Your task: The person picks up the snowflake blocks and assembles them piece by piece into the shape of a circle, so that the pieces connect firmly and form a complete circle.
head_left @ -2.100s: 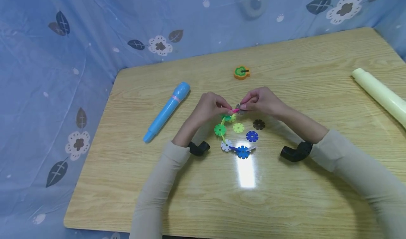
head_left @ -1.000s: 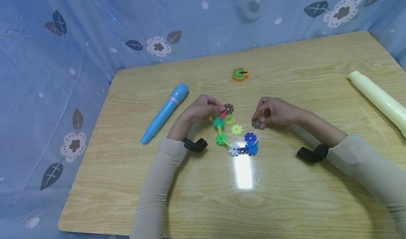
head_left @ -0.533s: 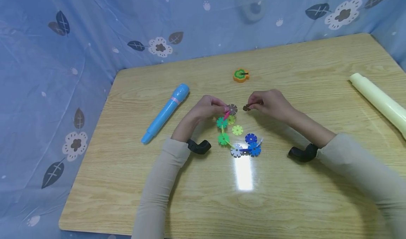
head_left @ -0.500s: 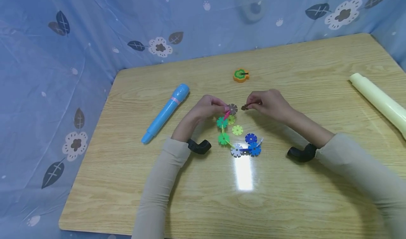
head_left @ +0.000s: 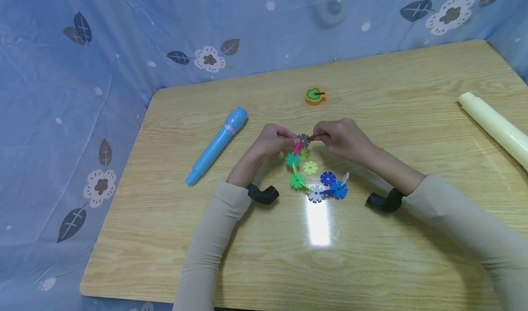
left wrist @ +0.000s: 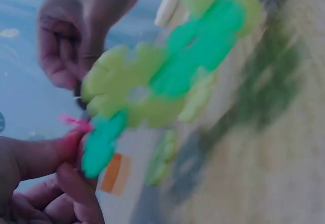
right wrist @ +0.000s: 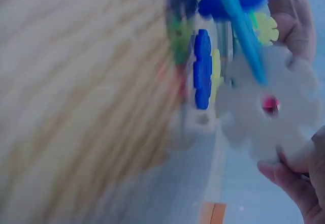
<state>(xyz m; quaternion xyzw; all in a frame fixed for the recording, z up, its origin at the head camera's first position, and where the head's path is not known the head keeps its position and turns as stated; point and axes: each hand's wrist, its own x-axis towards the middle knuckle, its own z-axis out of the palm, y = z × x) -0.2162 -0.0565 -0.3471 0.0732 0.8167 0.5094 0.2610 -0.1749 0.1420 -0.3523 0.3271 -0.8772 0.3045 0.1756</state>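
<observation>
My left hand (head_left: 272,140) pinches the pink snowflake disc (head_left: 297,148) near one end of a curved chain of slotted plastic discs. A grey-brown disc (head_left: 304,140) is joined to the pink one. My right hand (head_left: 343,136) pinches a dark brown disc (head_left: 312,138), turned edge-on, right at the rim of the grey-brown disc. The chain runs down through a green disc (head_left: 297,180) and a white disc (head_left: 316,193) to a blue disc (head_left: 339,190) with a pale disc (right wrist: 244,112) standing at its end. In the left wrist view, the chain's near discs are blurred.
Inside the chain's curve lie a loose yellow disc (head_left: 310,167) and a dark blue disc (head_left: 327,179). An orange-and-green tree block (head_left: 315,96) sits behind the hands. A blue capped tube (head_left: 216,146) lies left, a cream tube (head_left: 499,123) right.
My right hand let go of the grey-brown disc, picked the dark brown disc off the table and brought it left to the grey-brown one. My left hand keeps its pinch on the chain.
</observation>
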